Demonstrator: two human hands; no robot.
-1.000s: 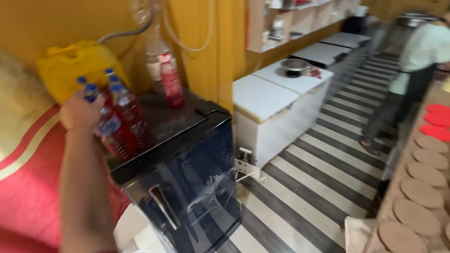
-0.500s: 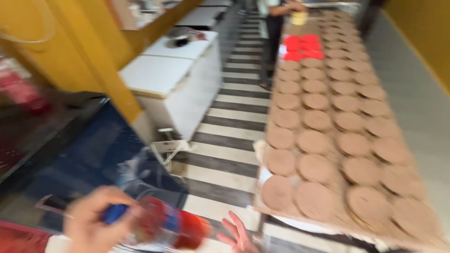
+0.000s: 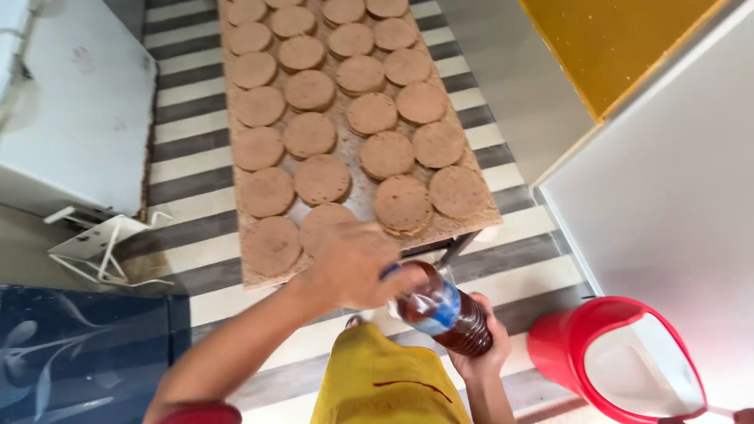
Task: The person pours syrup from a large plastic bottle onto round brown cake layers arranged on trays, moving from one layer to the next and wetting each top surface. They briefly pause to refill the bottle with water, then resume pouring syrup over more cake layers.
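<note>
A plastic bottle [image 3: 448, 318] of dark red-brown liquid, with a blue label and blue cap, lies tilted in front of my body. My left hand [image 3: 353, 265] is closed over its cap end, the arm reaching in from the lower left. From below, my right hand [image 3: 481, 357] cups the bottle's base. Beneath the hands is my yellow garment [image 3: 381, 381]. Just beyond the hands stands a long board table [image 3: 357, 200] covered with several round brown discs [image 3: 322, 179] in rows.
A red bucket [image 3: 565, 345] with a white mesh insert stands at the lower right beside a white wall. A dark blue fridge [image 3: 78, 353] is at the lower left and a white chest freezer [image 3: 86, 102] at the upper left. The floor is striped.
The view has swung from the fridge top to the disc table. A bottle taken from the fridge top by my left hand is now held in both hands in front of me.
</note>
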